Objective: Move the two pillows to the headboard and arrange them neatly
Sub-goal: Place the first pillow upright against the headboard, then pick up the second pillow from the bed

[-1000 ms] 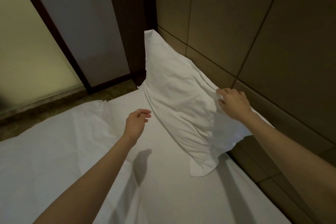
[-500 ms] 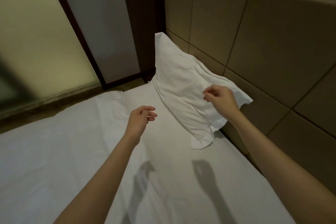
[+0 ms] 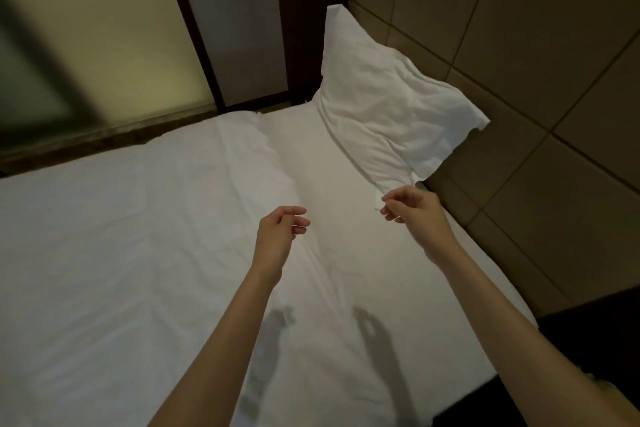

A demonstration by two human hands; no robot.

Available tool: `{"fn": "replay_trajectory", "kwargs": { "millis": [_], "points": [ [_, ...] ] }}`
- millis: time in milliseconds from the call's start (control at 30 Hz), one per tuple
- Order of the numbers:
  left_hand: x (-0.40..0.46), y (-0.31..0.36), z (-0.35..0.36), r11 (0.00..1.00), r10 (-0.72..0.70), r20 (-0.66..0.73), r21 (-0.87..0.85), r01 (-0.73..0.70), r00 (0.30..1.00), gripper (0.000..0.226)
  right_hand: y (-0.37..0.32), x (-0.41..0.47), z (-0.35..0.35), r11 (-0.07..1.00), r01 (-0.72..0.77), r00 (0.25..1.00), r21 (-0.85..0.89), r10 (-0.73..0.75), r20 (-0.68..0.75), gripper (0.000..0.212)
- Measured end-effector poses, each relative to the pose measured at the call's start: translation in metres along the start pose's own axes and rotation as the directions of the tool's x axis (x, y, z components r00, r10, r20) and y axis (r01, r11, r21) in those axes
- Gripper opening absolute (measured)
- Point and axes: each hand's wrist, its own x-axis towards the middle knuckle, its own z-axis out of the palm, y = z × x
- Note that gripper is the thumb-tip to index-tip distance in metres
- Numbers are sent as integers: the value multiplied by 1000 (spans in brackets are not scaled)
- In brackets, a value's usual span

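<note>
One white pillow (image 3: 384,104) leans upright against the brown panelled headboard (image 3: 519,87) at the far corner of the bed. My right hand (image 3: 415,215) hovers just below the pillow's near corner, fingers loosely curled, holding nothing. My left hand (image 3: 280,232) floats over the white sheet (image 3: 121,253) to the left of it, fingers apart and empty. Only this single pillow is in view.
A folded-back white cover edge (image 3: 242,149) lies left of the pillow. Beyond the bed's far side are a frosted glass panel (image 3: 86,28) and dark frame (image 3: 194,28). A dark surface (image 3: 595,329) sits at the right, beside the headboard.
My right hand has let go of the pillow and drawn back toward me. The pillow stays against the headboard. The view has pulled back, showing more of the bed.
</note>
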Motion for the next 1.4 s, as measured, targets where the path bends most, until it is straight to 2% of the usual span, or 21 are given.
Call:
{"fn": "replay_trajectory", "kwargs": {
  "millis": [267,433,600,833,967,1133,1400],
  "points": [
    [-50,-29,-5,999,-3,-80,-39,0,997,32,13,-42,-2,998,-44,999,37,43,32,12],
    [-83,-54,-4,999,-32,-148,-37,27,989,32,30,-60,-2,994,-98,990,40,93,106,16],
    [-122,-86,-29,994,-108,-247,-54,98,963,33,50,-81,25,988,-152,961,-4,149,234,19],
    [-170,-127,-86,981,-190,-376,-116,157,907,32,57,-126,91,985,-156,889,-74,173,423,20],
    [-198,-145,-131,978,-202,-429,-128,162,881,32,49,-151,141,983,-116,850,-144,173,497,16],
    [-248,-179,-231,982,-189,-493,-100,160,849,32,37,-214,235,986,-59,813,-155,138,566,16],
    [-321,-217,-382,971,-238,-562,-118,208,792,32,22,-324,366,984,-92,794,-149,163,585,18]
  ]
}}
